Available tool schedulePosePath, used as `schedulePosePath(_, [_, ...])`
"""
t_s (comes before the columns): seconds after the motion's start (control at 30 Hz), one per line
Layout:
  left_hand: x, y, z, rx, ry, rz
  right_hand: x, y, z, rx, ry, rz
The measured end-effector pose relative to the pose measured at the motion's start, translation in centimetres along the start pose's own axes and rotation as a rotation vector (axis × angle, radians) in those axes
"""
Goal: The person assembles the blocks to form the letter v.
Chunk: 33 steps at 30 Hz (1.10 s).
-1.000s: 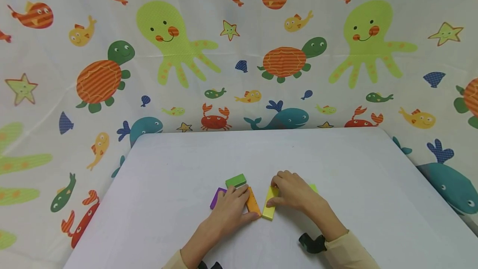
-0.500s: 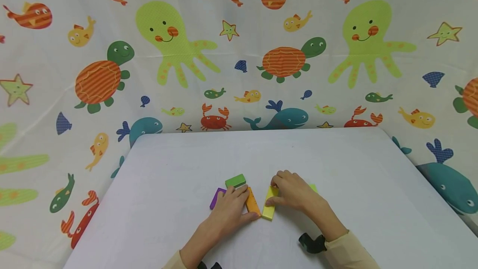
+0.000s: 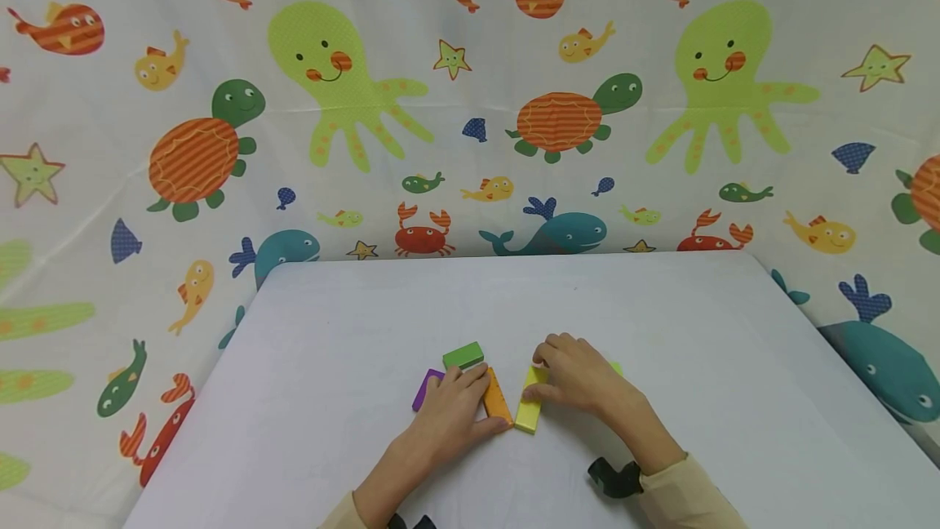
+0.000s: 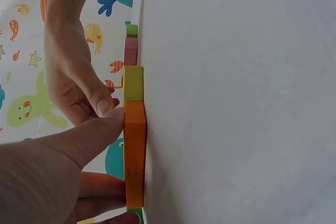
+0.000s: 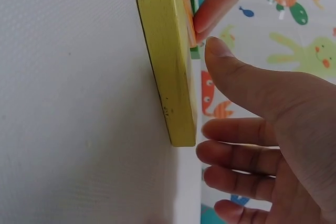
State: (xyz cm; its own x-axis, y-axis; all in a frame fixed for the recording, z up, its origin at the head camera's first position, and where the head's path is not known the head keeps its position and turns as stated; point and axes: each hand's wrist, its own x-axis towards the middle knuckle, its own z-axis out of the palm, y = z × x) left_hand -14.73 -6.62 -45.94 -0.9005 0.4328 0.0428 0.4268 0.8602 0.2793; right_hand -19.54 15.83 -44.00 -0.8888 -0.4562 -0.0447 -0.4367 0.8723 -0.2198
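In the head view my left hand (image 3: 450, 415) spans the orange block (image 3: 498, 398) lengthwise, thumb at the near end and fingers at the far end; the left wrist view shows both touching it. A yellow block (image 3: 526, 415) meets the orange one at their near ends, and the two spread apart like a V. Over the yellow block is my right hand (image 3: 580, 374). Its thumb and loosely bent fingers stand slightly apart from that block in the right wrist view. Beside the left hand lie a green block (image 3: 463, 355) and a partly hidden purple block (image 3: 426, 390).
A lime block (image 3: 617, 369) shows behind the right hand. In the left wrist view a pink block (image 4: 130, 51) sits beyond the yellow one. The blocks lie on a white table (image 3: 352, 308), with a sea-animal print cloth (image 3: 470, 170) behind and at the sides.
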Motion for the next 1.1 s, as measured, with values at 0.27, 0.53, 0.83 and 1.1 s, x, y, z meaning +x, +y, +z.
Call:
schedulePosePath(0.27, [0.0, 0.0, 0.0, 0.005, 0.001, 0.001, 0.0, 0.3, -0.2, -0.008, 0.006, 0.016])
schedulePosePath(0.53, [0.0, -0.1, 0.0, -0.001, 0.001, 0.004, 0.1, 0.6, -0.4, -0.001, 0.003, 0.033])
schedulePosePath(0.83, [-0.1, -0.1, 0.0, 0.011, 0.004, 0.005, 0.0, 1.0, -0.7, 0.020, 0.016, 0.051])
schedulePosePath(1.1, [-0.1, 0.0, 0.0, 0.017, 0.001, 0.001, -0.2, 1.4, -1.4, 0.045, 0.015, 0.085])
